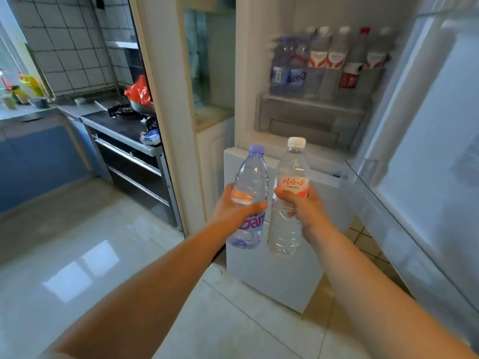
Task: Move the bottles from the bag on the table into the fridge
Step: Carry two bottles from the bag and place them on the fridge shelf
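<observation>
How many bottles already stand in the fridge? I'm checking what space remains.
About 6, blurred: two blue-labelled bottles at the left of the fridge shelf, four red-labelled bottles to their right. More may be hidden behind.

1. The left hand gripped a purple-capped bottle around its middle.
2. The right hand clasped a white-capped bottle just beside it.
3. Above both grips, the open fridge held a blurred bottle row.
</observation>
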